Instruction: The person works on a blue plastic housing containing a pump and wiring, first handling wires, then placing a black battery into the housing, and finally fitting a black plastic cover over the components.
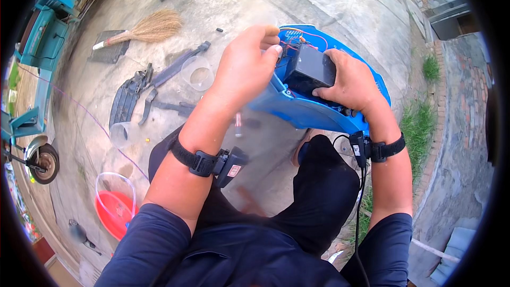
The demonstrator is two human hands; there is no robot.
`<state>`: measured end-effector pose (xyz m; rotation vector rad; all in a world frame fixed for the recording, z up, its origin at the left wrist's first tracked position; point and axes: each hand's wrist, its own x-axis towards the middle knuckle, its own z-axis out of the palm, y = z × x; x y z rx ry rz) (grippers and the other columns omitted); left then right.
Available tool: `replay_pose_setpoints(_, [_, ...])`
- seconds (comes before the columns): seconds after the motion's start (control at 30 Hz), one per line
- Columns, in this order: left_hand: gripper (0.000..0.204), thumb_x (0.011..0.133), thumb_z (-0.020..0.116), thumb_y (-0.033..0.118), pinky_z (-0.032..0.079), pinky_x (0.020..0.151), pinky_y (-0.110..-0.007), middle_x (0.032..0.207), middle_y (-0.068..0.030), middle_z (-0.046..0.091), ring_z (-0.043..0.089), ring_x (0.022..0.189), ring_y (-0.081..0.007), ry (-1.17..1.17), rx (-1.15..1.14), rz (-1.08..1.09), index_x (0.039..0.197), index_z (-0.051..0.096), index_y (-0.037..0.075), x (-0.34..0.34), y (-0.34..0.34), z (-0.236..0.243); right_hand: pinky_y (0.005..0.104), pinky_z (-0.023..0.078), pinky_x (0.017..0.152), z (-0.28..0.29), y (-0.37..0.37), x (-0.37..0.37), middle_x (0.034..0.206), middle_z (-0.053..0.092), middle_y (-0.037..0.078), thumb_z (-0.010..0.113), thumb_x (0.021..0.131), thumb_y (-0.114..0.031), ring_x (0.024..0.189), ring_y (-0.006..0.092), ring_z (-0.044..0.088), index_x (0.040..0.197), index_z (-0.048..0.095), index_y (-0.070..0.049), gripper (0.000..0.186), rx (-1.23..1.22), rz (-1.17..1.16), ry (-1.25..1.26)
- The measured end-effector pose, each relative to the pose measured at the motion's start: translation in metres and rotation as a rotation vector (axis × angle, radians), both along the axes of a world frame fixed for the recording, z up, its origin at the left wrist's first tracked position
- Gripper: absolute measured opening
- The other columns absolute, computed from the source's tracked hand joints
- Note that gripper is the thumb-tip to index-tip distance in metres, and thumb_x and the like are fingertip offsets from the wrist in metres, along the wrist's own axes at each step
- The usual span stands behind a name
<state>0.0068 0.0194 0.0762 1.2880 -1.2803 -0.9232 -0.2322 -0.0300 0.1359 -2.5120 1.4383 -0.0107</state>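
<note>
A curved blue plastic housing [297, 114] lies ahead of me, its hollow side showing wires and small parts. A black box-shaped battery [312, 66] sits tilted in it. My right hand [350, 82] grips the battery from the right, thumb at the near edge and fingers over the far side. At the housing's left edge, my left hand [247, 61] is closed, thumb against fingers, at the thin red and dark wires [291, 45] beside the battery. Its fingertips partly cover what they pinch. A screwdriver [238, 126] lies on the ground below my left wrist.
Left on the concrete lie a straw broom [154, 25], dark straps [130, 93], a clear plastic cup [197, 73] and a red basin [114, 215]. A teal vehicle [45, 37] stands far left. Grass [417, 133] and a brick edge run along the right. A cable hangs from my right wrist.
</note>
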Motion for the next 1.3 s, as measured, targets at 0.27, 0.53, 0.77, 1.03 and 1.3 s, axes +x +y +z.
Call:
replay_pose_setpoints(0.27, [0.032, 0.100, 0.064, 0.002, 0.059, 0.092, -0.033, 0.117, -0.0129, 0.074, 0.071, 0.104, -0.0176, -0.089, 0.004, 0.016, 0.131, 0.064, -0.005, -0.001, 0.000, 0.004, 0.0455, 0.057, 0.089, -0.006, 0.003, 0.009, 0.106, 0.074, 0.018, 0.092, 0.067, -0.037, 0.102, 0.0374, 0.071, 0.120, 0.067, -0.004, 0.067, -0.017, -0.047, 0.022])
replay_pose_setpoints(0.53, [0.031, 0.098, 0.066, 0.003, 0.059, 0.089, -0.034, 0.115, -0.0135, 0.075, 0.072, 0.103, -0.0203, -0.085, -0.012, 0.035, 0.128, 0.067, -0.001, -0.003, 0.001, 0.003, 0.0457, 0.056, 0.094, -0.002, 0.002, 0.015, 0.111, 0.073, 0.020, 0.094, 0.065, -0.035, 0.106, 0.0386, 0.069, 0.129, 0.065, -0.003, 0.076, 0.034, -0.073, 0.001])
replay_pose_setpoints(0.77, [0.032, 0.100, 0.066, 0.003, 0.057, 0.090, -0.030, 0.115, -0.0105, 0.074, 0.068, 0.105, -0.0149, -0.138, 0.057, 0.035, 0.131, 0.065, -0.003, 0.000, 0.007, 0.015, 0.0460, 0.056, 0.094, -0.011, 0.004, 0.016, 0.113, 0.073, 0.017, 0.093, 0.066, -0.037, 0.109, 0.0369, 0.070, 0.126, 0.065, -0.005, 0.074, 0.058, -0.045, -0.008])
replay_pose_setpoints(1.03, [0.032, 0.100, 0.067, 0.003, 0.057, 0.088, -0.030, 0.115, -0.0094, 0.074, 0.069, 0.099, -0.0137, -0.157, 0.046, 0.037, 0.132, 0.065, -0.002, -0.003, 0.010, 0.015, 0.0464, 0.057, 0.093, -0.036, 0.000, 0.012, 0.117, 0.072, 0.016, 0.092, 0.068, -0.036, 0.110, 0.0365, 0.070, 0.125, 0.063, -0.005, 0.071, 0.034, -0.024, -0.036])
replay_pose_setpoints(1.3, [0.033, 0.100, 0.068, 0.003, 0.057, 0.089, -0.030, 0.115, -0.0093, 0.075, 0.069, 0.099, -0.0131, -0.230, 0.023, 0.048, 0.132, 0.065, -0.002, -0.004, 0.009, 0.015, 0.0465, 0.057, 0.091, -0.039, 0.002, 0.014, 0.114, 0.071, 0.016, 0.092, 0.068, -0.036, 0.108, 0.0363, 0.070, 0.119, 0.063, -0.005, 0.067, -0.008, -0.016, -0.054])
